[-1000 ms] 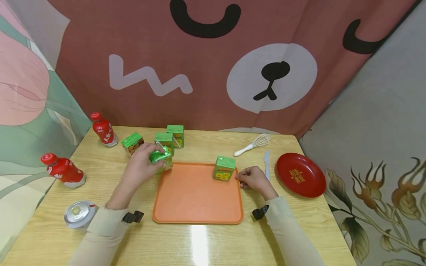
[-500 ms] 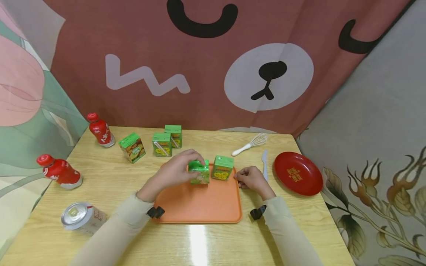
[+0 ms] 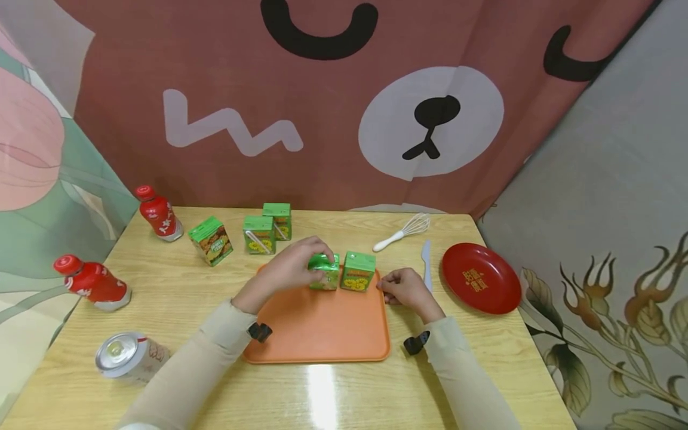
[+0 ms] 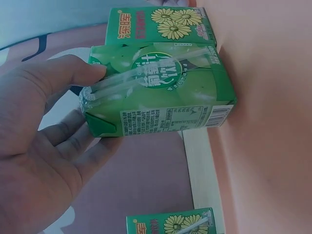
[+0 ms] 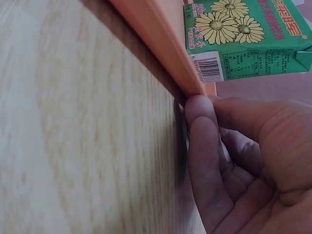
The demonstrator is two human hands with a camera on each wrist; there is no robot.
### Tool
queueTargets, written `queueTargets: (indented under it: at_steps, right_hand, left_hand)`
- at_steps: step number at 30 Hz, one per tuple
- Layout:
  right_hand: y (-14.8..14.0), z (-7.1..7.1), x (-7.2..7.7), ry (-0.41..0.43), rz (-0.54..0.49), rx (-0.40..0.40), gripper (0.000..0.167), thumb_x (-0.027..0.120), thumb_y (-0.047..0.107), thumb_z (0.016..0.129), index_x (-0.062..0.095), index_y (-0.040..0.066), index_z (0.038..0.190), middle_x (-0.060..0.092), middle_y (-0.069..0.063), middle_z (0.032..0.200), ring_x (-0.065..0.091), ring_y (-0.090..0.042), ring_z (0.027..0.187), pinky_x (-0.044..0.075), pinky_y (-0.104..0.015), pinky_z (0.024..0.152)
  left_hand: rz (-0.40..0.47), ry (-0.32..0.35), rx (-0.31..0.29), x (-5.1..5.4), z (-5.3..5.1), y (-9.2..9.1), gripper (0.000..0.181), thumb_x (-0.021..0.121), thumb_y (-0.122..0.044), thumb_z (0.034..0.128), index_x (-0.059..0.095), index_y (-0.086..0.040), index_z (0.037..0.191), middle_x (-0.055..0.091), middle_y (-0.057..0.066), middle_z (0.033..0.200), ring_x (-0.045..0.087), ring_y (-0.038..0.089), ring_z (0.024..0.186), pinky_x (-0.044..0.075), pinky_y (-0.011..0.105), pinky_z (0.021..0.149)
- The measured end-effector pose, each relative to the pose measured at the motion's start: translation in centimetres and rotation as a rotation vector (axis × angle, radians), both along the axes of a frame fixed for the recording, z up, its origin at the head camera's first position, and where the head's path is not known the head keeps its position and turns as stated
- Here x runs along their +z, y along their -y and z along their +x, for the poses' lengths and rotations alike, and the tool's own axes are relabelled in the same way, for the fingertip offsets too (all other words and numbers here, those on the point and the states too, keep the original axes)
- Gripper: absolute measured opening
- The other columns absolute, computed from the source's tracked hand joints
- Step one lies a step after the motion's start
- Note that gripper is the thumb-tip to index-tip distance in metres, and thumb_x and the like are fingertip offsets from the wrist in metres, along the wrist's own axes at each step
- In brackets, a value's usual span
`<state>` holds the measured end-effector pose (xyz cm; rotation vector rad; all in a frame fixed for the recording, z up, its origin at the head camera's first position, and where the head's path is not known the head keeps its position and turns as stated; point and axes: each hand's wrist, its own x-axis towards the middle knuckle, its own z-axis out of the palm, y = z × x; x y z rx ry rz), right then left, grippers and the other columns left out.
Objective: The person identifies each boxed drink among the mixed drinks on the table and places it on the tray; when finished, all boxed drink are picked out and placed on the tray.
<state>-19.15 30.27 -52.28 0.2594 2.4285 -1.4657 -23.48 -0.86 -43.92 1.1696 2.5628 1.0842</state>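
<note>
My left hand (image 3: 292, 267) grips a green grape drink carton (image 3: 329, 276) by its top, upright over the back of the orange tray (image 3: 322, 328). In the left wrist view the thumb and fingers hold the carton (image 4: 161, 92) at its straw end, and its base is at the tray surface. Just to its right stands a green carton with yellow flowers (image 3: 358, 276). My right hand (image 3: 408, 292) pinches the tray's right rim; in the right wrist view the thumb and fingertips (image 5: 201, 108) meet at the orange edge.
Behind the tray on the left stand several cartons (image 3: 260, 236). Two red bottles (image 3: 160, 216) and a can (image 3: 131, 358) are at the left. A whisk (image 3: 403, 232), a knife (image 3: 427, 263) and a red plate (image 3: 480, 278) lie at the right.
My left hand has carried the grape carton rightward from the tray's back left corner to beside the flower carton. The right hand stays at the rim.
</note>
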Motion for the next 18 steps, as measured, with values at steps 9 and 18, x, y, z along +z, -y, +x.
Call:
queueTargets:
  at_steps: [9, 18]
  right_hand:
    - [0.06, -0.02, -0.08, 0.000, 0.001, -0.006, 0.015, 0.072, 0.015, 0.097, 0.076, 0.001, 0.100, 0.070, -0.012, 0.076, 0.067, -0.019, 0.065, 0.058, -0.031, 0.060]
    - [0.08, 0.02, -0.13, 0.003, 0.001, -0.018, 0.015, 0.072, 0.015, 0.097, 0.075, 0.001, 0.100, 0.070, -0.012, 0.076, 0.067, -0.019, 0.066, 0.058, -0.031, 0.061]
  left_hand:
    - [-0.025, 0.007, -0.011, -0.10, -0.42, -0.18, 0.028, 0.075, -0.001, 0.0846, 0.070, -0.016, 0.108, 0.060, -0.004, 0.114, 0.057, 0.015, 0.098, 0.050, 0.034, 0.082]
    - [-0.018, 0.024, -0.021, -0.48, -0.57, -0.20, 0.029, 0.074, 0.000, 0.0862, 0.070, -0.015, 0.111, 0.059, -0.002, 0.116, 0.056, 0.017, 0.100, 0.049, 0.036, 0.082]
